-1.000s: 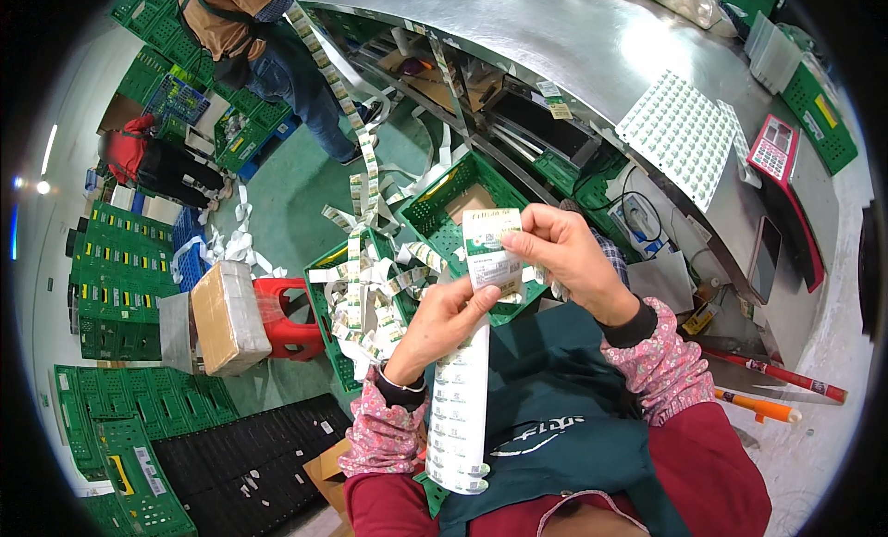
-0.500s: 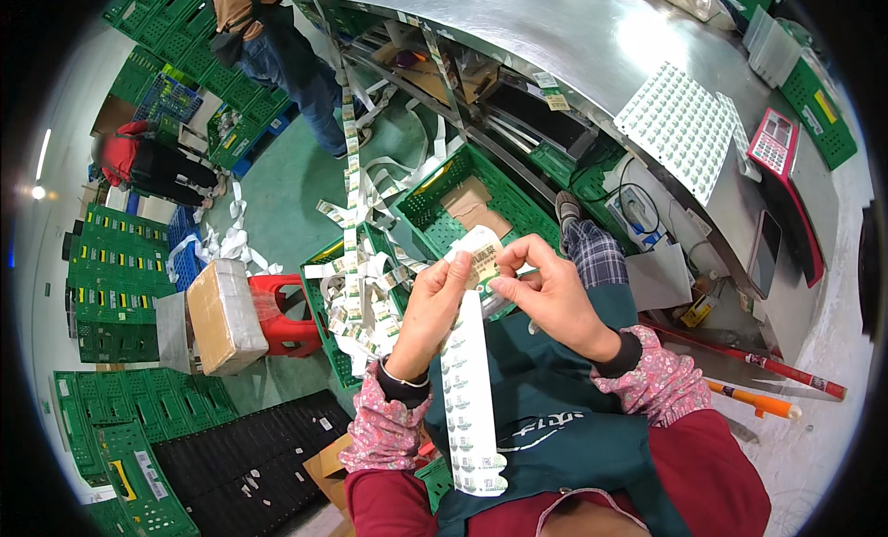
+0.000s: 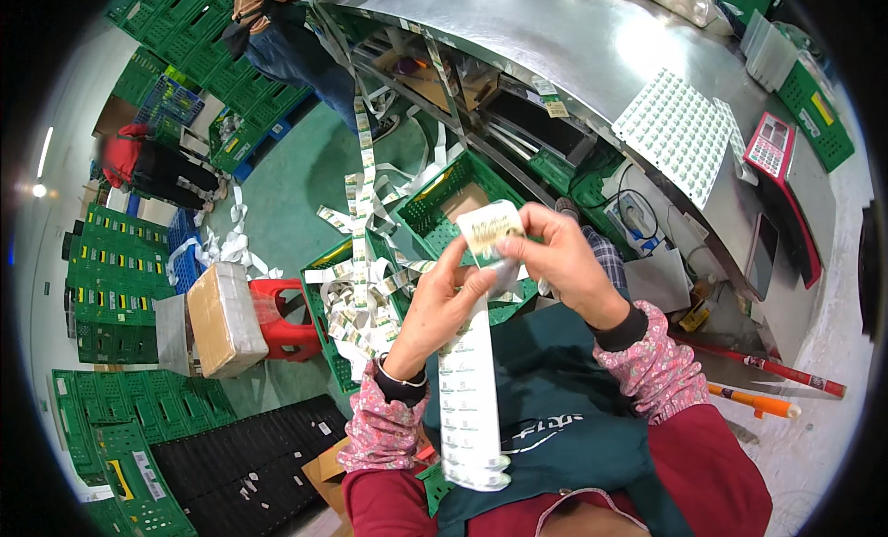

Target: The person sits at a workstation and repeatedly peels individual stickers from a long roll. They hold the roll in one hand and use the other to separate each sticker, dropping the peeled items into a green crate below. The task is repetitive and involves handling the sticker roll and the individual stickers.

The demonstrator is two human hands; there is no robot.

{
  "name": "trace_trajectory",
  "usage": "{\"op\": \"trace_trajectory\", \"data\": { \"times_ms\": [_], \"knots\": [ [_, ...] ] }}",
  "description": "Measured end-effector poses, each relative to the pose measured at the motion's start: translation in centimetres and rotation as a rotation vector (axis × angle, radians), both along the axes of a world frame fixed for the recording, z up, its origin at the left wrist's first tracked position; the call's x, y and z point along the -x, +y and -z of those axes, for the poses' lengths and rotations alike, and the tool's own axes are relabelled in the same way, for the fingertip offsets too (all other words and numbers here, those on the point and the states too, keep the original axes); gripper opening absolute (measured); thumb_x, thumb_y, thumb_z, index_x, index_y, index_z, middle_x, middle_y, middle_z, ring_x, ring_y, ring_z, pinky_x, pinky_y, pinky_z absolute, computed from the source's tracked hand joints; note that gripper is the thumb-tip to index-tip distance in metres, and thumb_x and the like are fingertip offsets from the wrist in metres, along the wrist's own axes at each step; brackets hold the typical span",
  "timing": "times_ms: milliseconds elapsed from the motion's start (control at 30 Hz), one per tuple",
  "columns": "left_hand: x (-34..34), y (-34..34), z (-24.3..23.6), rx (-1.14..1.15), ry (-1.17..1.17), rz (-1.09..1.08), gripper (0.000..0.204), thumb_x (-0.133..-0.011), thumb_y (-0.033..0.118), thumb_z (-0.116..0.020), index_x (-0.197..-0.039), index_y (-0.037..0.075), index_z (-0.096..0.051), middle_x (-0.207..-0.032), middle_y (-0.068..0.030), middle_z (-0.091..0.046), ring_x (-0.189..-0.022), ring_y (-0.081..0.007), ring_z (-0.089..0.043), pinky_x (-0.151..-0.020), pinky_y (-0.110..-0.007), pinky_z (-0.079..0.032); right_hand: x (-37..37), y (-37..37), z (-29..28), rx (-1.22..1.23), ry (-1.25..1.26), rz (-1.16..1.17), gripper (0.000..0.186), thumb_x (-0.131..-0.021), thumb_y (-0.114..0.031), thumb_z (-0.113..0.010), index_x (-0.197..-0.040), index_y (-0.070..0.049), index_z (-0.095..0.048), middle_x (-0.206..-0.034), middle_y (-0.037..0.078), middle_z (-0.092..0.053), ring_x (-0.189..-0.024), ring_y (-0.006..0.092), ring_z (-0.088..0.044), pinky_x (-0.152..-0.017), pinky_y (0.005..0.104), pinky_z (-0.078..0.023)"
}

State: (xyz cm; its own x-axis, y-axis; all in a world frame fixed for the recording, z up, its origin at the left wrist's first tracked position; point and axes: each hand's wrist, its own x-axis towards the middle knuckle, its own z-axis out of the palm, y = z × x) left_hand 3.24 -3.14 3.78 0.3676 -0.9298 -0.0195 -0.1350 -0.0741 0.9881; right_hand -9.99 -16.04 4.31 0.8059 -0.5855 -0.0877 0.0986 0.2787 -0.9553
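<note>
A small cream-and-green printed packet [image 3: 490,228] is raised in front of my chest. My right hand [image 3: 572,264] pinches its right side between thumb and fingers. Close against the packet's lower left, my left hand [image 3: 439,308] has its fingers closed at the top of a long white sticker strip [image 3: 469,394]. The strip hangs down over my dark green apron [image 3: 546,380] and carries rows of small printed labels. A shiny translucent part shows under the packet between the hands; the fingertips partly hide it.
Below the hands stand a green crate [image 3: 435,204] with cardboard and another crate [image 3: 319,315] heaped with label ribbons. A metal table [image 3: 573,37] at the right bears a sticker sheet [image 3: 675,135] and a red scale [image 3: 772,147]. A red stool [image 3: 277,333] and two people are at the left.
My hands have lifted the packet slightly upward and turned it. The right hand has shifted up and right along its edge. The person at the far left of the table has moved slightly right.
</note>
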Motion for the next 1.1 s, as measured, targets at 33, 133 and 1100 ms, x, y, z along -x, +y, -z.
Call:
{"op": "trace_trajectory", "data": {
  "times_ms": [33, 133, 1100],
  "knots": [
    [0.1, -0.1, 0.9, 0.045, 0.024, 0.029, 0.033, -0.096, 0.03, -0.056, -0.107, 0.0, -0.063, -0.068, -0.0024, -0.063, -0.062, -0.0081, -0.054, -0.055, -0.029, -0.044, -0.4, -0.2, -0.9, -0.055, -0.091, 0.029, 0.013, -0.087, -0.011, -0.066, -0.094, -0.002, -0.061, -0.079, -0.003, -0.059, -0.06, -0.0016, -0.044, -0.05, 0.0158, -0.033],
    [-1.1, 0.6, 0.9, -0.193, -0.026, 0.179, 0.034, -0.097, 0.031, -0.053, -0.101, 0.0, -0.066, -0.066, 0.002, -0.057, -0.06, -0.0051, -0.046, -0.054, -0.024, -0.039, -1.5, -1.1, -1.5, -0.036, -0.087, 0.037, 0.012, -0.087, -0.011, -0.066, -0.091, -0.003, -0.057, -0.077, -0.003, -0.057, -0.059, -0.0004, -0.045, -0.05, 0.0162, -0.034],
    [0.6, 0.0, 0.0, 0.113, 0.135, 0.003, 0.032, -0.098, 0.026, -0.054, -0.114, -0.001, -0.06, -0.081, 0.0013, -0.062, -0.071, -0.0057, -0.052, -0.062, -0.023, -0.042, 1.2, 0.4, 0.7, 0.331, 0.062, -0.043, 0.02, -0.085, -0.01, -0.069, -0.097, 0.0, -0.057, -0.086, 0.001, -0.062, -0.077, 0.0055, -0.054, -0.069, 0.0229, -0.046]
  ]
}}
